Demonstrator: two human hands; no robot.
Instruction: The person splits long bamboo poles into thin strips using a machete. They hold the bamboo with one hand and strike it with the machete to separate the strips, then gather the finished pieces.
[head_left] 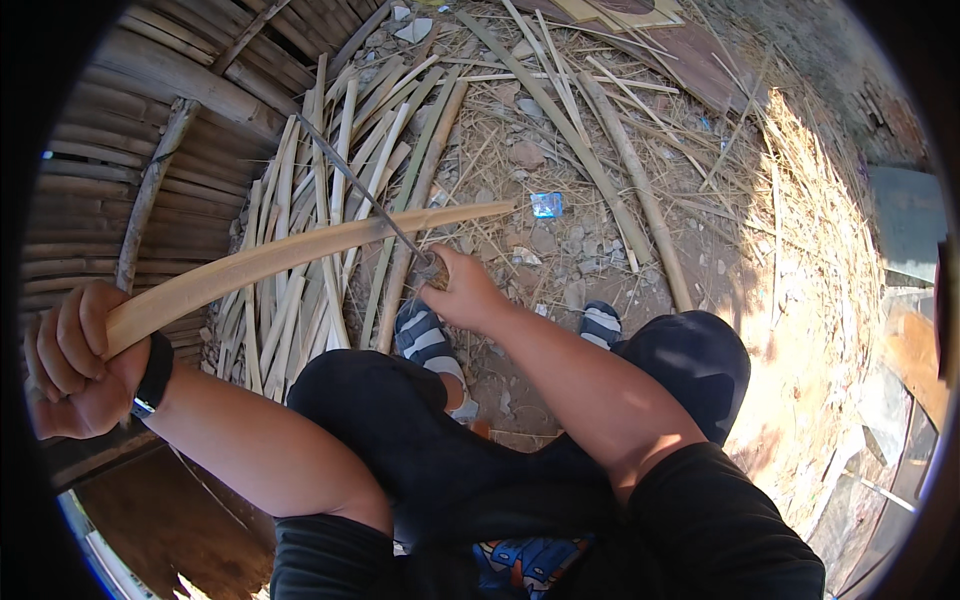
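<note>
Stones, dry straw and bamboo scraps litter the ground (715,265) beyond both hands, and a bamboo wall (80,215) rises past the left hand (75,365). That hand's fingers are curled tightly around the near end of a long, pale bamboo strip (250,265), which runs from the fist across to a spot just beyond the right hand (465,290). A dark band (153,375) circles the left wrist.

The right hand is closed on the handle of a long knife (345,170), its thin blade pointing away and to the left. The blade crosses the strip not far from the right hand; whether its edge touches the wood, I cannot tell.

Between the hands and farther out lies a heap of split strips (335,300). Beyond the right hand is a small blue packet (546,205), and farther right a round pole (635,190). Just below the right hand is a sandal (425,340).
</note>
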